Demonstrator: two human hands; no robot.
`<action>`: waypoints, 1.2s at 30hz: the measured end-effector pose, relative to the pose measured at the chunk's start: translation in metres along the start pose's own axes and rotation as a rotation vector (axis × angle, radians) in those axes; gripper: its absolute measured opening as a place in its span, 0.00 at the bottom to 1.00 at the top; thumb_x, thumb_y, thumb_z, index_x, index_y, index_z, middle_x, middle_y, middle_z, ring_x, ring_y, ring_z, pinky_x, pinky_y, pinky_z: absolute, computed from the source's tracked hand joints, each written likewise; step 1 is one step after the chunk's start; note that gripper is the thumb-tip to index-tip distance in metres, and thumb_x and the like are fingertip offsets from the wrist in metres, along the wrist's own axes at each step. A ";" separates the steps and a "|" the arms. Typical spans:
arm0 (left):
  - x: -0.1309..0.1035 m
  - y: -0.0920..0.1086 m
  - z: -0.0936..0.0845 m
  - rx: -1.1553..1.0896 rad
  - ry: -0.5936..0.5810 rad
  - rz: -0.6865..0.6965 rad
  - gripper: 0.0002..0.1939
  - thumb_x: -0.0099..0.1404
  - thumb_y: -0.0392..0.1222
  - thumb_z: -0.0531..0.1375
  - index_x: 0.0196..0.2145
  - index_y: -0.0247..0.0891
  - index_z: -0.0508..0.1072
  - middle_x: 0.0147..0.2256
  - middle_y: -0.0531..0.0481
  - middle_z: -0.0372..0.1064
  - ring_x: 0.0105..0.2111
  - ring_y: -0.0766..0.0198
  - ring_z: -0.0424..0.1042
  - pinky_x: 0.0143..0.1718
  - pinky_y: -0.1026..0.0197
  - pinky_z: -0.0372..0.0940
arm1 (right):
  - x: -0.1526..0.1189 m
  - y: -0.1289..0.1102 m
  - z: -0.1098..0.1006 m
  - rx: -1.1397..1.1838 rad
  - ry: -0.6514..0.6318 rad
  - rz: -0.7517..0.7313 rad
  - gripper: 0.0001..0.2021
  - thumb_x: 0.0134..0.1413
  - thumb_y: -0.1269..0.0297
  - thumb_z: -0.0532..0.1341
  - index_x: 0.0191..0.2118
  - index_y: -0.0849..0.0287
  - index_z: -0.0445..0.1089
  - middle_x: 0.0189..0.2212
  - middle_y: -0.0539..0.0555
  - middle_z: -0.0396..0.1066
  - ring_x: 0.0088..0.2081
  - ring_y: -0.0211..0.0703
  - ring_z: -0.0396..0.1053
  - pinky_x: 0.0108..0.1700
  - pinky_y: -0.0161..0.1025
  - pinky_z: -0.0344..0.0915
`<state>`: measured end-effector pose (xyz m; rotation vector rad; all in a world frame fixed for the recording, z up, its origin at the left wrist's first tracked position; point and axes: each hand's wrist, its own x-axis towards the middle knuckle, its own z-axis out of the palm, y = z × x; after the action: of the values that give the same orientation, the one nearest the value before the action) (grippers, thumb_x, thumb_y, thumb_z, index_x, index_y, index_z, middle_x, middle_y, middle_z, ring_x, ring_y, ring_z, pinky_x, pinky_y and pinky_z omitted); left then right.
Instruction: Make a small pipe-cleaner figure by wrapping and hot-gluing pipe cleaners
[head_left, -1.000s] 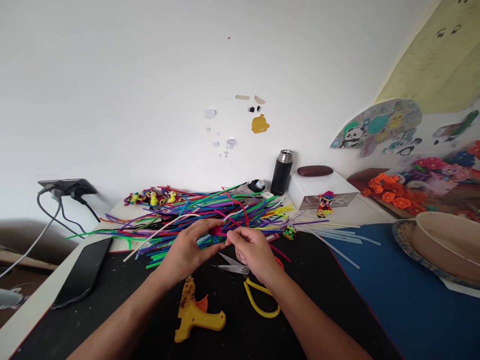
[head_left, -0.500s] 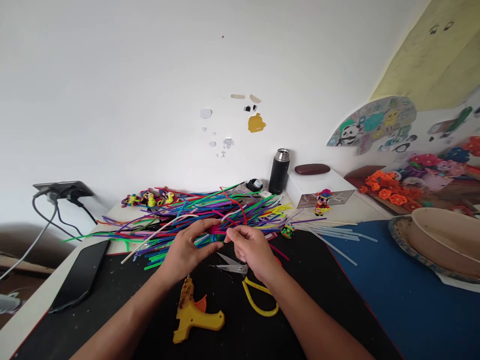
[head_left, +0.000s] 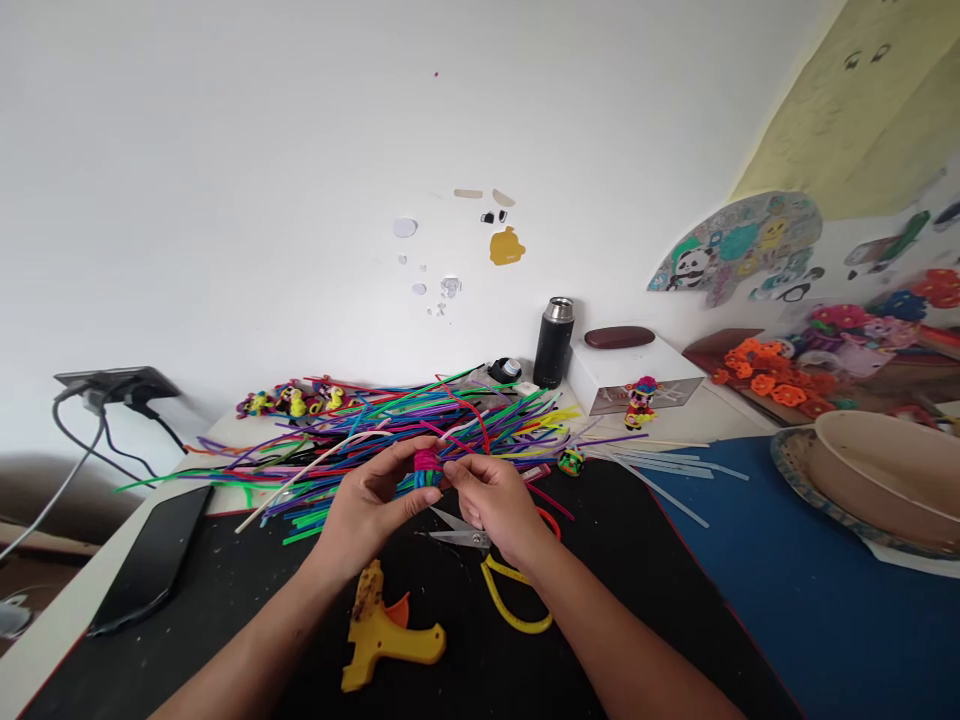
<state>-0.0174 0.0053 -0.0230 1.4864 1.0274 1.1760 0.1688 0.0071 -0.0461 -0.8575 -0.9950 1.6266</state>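
Observation:
Between the thumb and fingers of my left hand (head_left: 373,497) is a small coil of wound pipe cleaners (head_left: 428,465), magenta on top with blue and green below. My right hand (head_left: 491,497) pinches at the coil's right side; its fingertips hide whatever they grip, possibly a strand end. Below my hands, open scissors (head_left: 519,622) with yellow and red handles lie on the black mat. A yellow glue gun (head_left: 390,635) with an orange trigger rests to their left. Behind the hands spreads a big heap of coloured pipe cleaners (head_left: 337,455).
Small finished figures sit at the back left (head_left: 292,400), and one figure (head_left: 641,403) stands before a white box (head_left: 637,368). A black flask (head_left: 554,343) stands beside that box. A phone (head_left: 154,560) lies at left, a basin (head_left: 885,480) at right.
The coil has turned or tilted in my left hand, so more of its magenta and blue-green side shows. The whole view has shifted slightly.

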 end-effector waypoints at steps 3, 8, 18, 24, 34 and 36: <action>-0.003 0.001 0.003 -0.009 0.011 0.010 0.28 0.57 0.47 0.78 0.54 0.44 0.84 0.55 0.41 0.82 0.58 0.44 0.79 0.60 0.47 0.73 | 0.000 0.004 0.001 0.043 -0.035 0.006 0.27 0.47 0.36 0.75 0.27 0.57 0.70 0.12 0.39 0.55 0.15 0.31 0.47 0.18 0.34 0.42; -0.008 0.000 0.010 -0.084 0.039 0.009 0.28 0.55 0.46 0.79 0.54 0.45 0.84 0.55 0.42 0.83 0.58 0.43 0.79 0.61 0.47 0.72 | -0.003 0.009 0.004 0.144 -0.123 0.034 0.28 0.50 0.37 0.75 0.26 0.57 0.67 0.12 0.39 0.56 0.14 0.29 0.47 0.19 0.34 0.41; -0.008 -0.005 0.019 -0.210 -0.035 -0.007 0.34 0.58 0.59 0.77 0.59 0.48 0.80 0.61 0.40 0.78 0.61 0.39 0.76 0.59 0.43 0.74 | -0.011 0.009 0.013 0.382 -0.266 0.157 0.25 0.53 0.39 0.74 0.34 0.58 0.73 0.15 0.41 0.60 0.15 0.30 0.47 0.20 0.35 0.40; -0.003 -0.008 0.017 -0.186 -0.086 -0.003 0.36 0.60 0.57 0.76 0.63 0.46 0.77 0.66 0.37 0.72 0.66 0.39 0.70 0.65 0.42 0.68 | -0.008 0.005 0.006 0.314 -0.201 0.131 0.28 0.50 0.38 0.76 0.26 0.57 0.66 0.14 0.40 0.56 0.15 0.29 0.47 0.20 0.35 0.39; -0.002 0.003 0.010 -0.099 -0.152 -0.006 0.32 0.63 0.56 0.74 0.61 0.43 0.76 0.66 0.34 0.72 0.65 0.39 0.71 0.66 0.43 0.67 | -0.003 0.001 -0.001 0.030 -0.123 -0.001 0.29 0.54 0.34 0.71 0.25 0.56 0.64 0.13 0.40 0.55 0.15 0.31 0.49 0.21 0.36 0.44; -0.002 0.005 0.006 0.029 -0.149 0.005 0.31 0.64 0.56 0.73 0.61 0.45 0.76 0.65 0.36 0.73 0.63 0.41 0.73 0.64 0.44 0.69 | -0.003 0.000 -0.002 -0.042 -0.120 -0.010 0.30 0.53 0.32 0.70 0.26 0.55 0.65 0.13 0.40 0.55 0.15 0.32 0.49 0.21 0.36 0.45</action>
<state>-0.0117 0.0010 -0.0187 1.5756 0.9436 1.0413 0.1715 0.0046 -0.0465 -0.7893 -1.1184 1.6692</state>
